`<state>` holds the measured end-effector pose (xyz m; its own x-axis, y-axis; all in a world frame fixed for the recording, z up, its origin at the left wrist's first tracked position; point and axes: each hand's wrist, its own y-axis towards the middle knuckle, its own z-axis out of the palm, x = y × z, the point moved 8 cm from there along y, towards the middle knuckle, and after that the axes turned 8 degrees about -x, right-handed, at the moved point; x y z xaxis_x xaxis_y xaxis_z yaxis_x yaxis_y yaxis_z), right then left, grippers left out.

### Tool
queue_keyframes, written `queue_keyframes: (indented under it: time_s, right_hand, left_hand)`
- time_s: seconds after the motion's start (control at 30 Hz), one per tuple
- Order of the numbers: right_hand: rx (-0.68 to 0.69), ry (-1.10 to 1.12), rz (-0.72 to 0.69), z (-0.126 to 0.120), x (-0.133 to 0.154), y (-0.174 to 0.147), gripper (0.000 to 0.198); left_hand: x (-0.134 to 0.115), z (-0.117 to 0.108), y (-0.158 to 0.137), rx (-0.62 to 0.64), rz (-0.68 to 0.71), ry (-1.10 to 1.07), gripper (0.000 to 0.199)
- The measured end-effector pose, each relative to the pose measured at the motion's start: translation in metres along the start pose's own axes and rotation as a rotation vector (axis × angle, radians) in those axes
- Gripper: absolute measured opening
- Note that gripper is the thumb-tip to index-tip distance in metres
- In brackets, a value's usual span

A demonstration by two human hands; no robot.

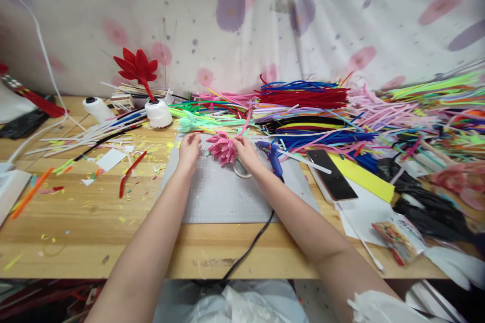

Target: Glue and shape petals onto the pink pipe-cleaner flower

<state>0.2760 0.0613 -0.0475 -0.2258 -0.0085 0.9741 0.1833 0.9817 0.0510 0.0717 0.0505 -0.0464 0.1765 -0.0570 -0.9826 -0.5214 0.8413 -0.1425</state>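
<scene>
The pink pipe-cleaner flower (pixel 223 149) is above the far half of the grey cutting mat (pixel 227 204), petals facing the wearer, stem angled toward the mat's far edge. The right hand (pixel 247 154) has its fingers closed on the flower's stem side; the left hand (pixel 190 149), over the mat's far left, is loosely curled, and whether it pinches anything I cannot tell. A steady grip low on the stem, with light fingers on the petals, should keep the fuzz uncrushed; the blue glue gun (pixel 270 155) at the mat's right calls for keeping knuckles off its nozzle. Right of the mat, a printed snack packet (pixel 399 239) carries lettering too blurred to read; no brand shows legibly.
</scene>
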Motion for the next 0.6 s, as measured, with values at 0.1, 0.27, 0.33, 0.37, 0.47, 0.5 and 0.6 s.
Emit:
queue_keyframes:
  time_s: [0.1,0.27,0.33,0.37,0.47,0.5,0.6]
  right_hand:
    - [0.040,0.075,0.115,0.005,-0.008,0.001,0.029]
    - [0.069,0.135,0.117,0.009,-0.003,0.000,0.027]
    - [0.070,0.181,0.123,0.009,-0.001,-0.002,0.024]
    - [0.079,0.220,0.131,0.010,0.000,-0.004,0.023]
    - [0.125,0.396,0.151,0.015,0.004,-0.008,0.022]
    - [0.137,0.460,0.153,0.017,0.006,-0.009,0.024]
    - [0.151,0.633,0.162,0.023,0.012,-0.011,0.029]
  left_hand:
    - [0.007,-0.008,-0.005,-0.065,0.011,0.011,0.018]
    - [0.025,0.018,-0.028,0.273,-0.172,-0.007,0.038]
    - [0.019,0.018,-0.030,0.254,-0.155,-0.031,0.041]
    - [0.013,0.016,-0.029,0.224,-0.129,-0.049,0.041]
    - [-0.011,0.016,-0.028,0.202,0.006,-0.145,0.036]
    - [-0.020,0.017,-0.027,0.205,0.050,-0.195,0.033]
    - [-0.037,0.014,-0.026,0.177,0.134,-0.312,0.031]
